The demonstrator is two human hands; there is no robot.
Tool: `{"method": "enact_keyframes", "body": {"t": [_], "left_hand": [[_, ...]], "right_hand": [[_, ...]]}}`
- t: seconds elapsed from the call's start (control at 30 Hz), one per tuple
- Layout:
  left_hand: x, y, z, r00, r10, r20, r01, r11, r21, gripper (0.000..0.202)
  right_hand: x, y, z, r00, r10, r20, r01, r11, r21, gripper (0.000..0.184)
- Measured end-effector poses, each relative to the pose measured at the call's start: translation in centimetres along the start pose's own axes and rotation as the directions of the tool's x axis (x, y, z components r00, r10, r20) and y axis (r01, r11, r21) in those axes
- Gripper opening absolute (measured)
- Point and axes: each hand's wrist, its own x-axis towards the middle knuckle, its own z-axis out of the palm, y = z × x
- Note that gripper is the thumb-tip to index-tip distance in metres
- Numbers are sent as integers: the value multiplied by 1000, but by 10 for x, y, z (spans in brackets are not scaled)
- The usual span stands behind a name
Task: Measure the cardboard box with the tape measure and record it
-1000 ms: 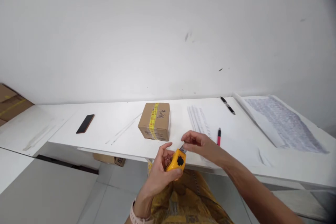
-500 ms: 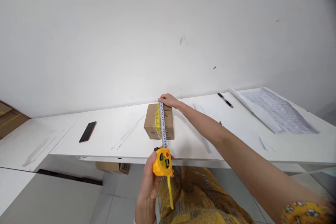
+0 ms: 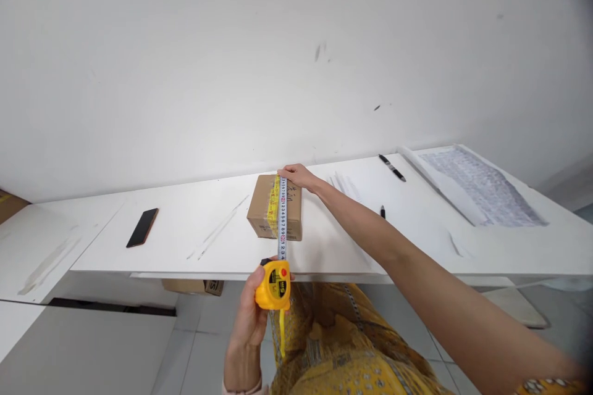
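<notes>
A small brown cardboard box (image 3: 293, 203) with yellow printed tape and handwriting on top sits on the white table. My left hand (image 3: 250, 315) is wrapped round a yellow tape measure (image 3: 273, 284) just off the table's front edge. Its white blade (image 3: 283, 216) runs out away from me across the box top. At the box's far edge my right hand (image 3: 297, 175) pinches the blade's end; the tip itself is hidden under the fingers. A yellow strap (image 3: 282, 333) hangs from the tape measure.
On the white table (image 3: 204, 216) lie a dark phone (image 3: 142, 228) to the left, a pen (image 3: 391, 168) and written sheets (image 3: 486, 188) to the right. A second dark pen tip (image 3: 382, 212) shows beside my right forearm. Another carton (image 3: 192, 286) is below the table.
The view has shifted slightly. The tape measure has swung a little to the left, and its blade now lies straighter along the box. Both hands keep their hold.
</notes>
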Motion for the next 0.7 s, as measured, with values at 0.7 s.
{"method": "enact_keyframes", "body": {"t": [0.7], "left_hand": [[78, 36, -47, 767, 616, -177, -577, 784, 228, 61]], "right_hand": [[-109, 68, 25, 923, 5, -385, 44, 992, 117, 54]]}}
